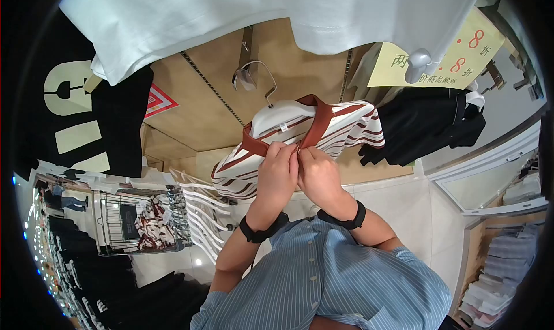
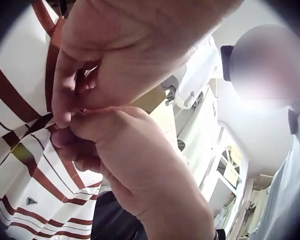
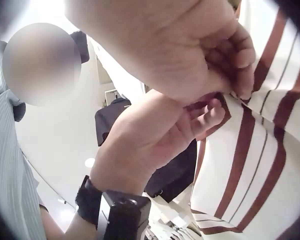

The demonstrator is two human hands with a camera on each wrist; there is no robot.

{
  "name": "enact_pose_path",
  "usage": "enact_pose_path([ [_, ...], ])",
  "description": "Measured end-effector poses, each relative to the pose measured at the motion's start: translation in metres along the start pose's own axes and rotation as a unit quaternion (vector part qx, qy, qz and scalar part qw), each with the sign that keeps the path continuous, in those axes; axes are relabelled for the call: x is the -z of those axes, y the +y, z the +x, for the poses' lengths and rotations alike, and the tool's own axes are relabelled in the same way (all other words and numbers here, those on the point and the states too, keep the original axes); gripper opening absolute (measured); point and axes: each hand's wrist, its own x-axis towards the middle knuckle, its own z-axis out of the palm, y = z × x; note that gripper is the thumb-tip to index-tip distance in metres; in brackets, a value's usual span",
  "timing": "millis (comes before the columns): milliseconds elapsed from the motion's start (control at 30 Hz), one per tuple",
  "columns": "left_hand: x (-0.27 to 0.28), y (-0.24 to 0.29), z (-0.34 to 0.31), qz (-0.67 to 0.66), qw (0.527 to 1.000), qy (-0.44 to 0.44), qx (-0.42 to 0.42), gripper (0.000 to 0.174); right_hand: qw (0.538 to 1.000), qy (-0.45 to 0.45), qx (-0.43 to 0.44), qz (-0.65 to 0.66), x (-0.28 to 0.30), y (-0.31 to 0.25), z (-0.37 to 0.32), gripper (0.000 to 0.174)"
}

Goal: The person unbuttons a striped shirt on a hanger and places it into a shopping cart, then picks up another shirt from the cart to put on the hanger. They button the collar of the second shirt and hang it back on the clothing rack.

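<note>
A striped polo shirt (image 1: pixel 346 122), white with brown-red stripes and a rust collar (image 1: pixel 320 122), is on a white hanger (image 1: pixel 277 116) in front of me. My left hand (image 1: pixel 276 177) pinches the front of the shirt just below the collar. Close beside it, my right hand (image 1: pixel 321 177) has its fingers curled onto the same spot, fingertips meeting the left ones. In the right wrist view, the right hand (image 3: pixel 185 55) pinches the edge of the striped fabric (image 3: pixel 260 150), over the left hand (image 3: pixel 155 130). The fingers largely hide the fastening between them.
White garments (image 1: pixel 190 24) hang overhead, with a yellow sign (image 1: pixel 398 70) at the upper right. A black shirt (image 1: pixel 415 122) hangs right of the polo. Several white hangers (image 1: pixel 202 214) stick out at the left, near a wire cart (image 1: pixel 118 237). Behind is a wooden panel (image 1: pixel 202 99).
</note>
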Motion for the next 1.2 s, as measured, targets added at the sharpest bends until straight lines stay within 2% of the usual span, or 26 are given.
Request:
enact_pose_path([
  [67,0.002,0.001,0.001,0.021,0.999,0.009,-0.023,0.016,1.0,-0.002,-0.006,0.01,0.003,-0.004,0.001,0.007],
  [167,0.007,-0.009,0.005,-0.037,0.999,0.001,0.019,0.016,0.997,0.026,-0.06,0.049,0.0,-0.011,0.006,0.008],
  [267,0.001,-0.005,0.002,-0.057,0.998,-0.004,0.029,0.017,0.997,0.025,-0.058,0.049,0.005,-0.006,0.004,0.008],
  [767,0.002,0.012,0.002,0.005,1.0,0.022,-0.016,0.018,1.0,0.009,0.006,-0.002,0.004,-0.001,0.008,0.012],
  [967,0.008,0.009,0.002,-0.046,0.999,-0.003,-0.029,0.017,0.997,-0.037,0.014,-0.06,0.004,-0.003,0.003,0.014],
  [1067,0.006,0.008,0.0,-0.019,1.0,-0.023,-0.003,0.017,0.997,-0.044,-0.008,-0.061,-0.001,-0.005,0.004,0.014],
  [1167,0.007,0.005,-0.001,-0.031,0.999,-0.017,-0.02,0.017,0.997,-0.051,-0.02,-0.049,-0.003,-0.001,0.002,0.013],
  [1200,0.008,0.002,-0.003,-0.025,0.999,-0.02,-0.019,0.017,0.997,-0.06,0.004,-0.047,-0.002,0.007,0.001,0.012],
])
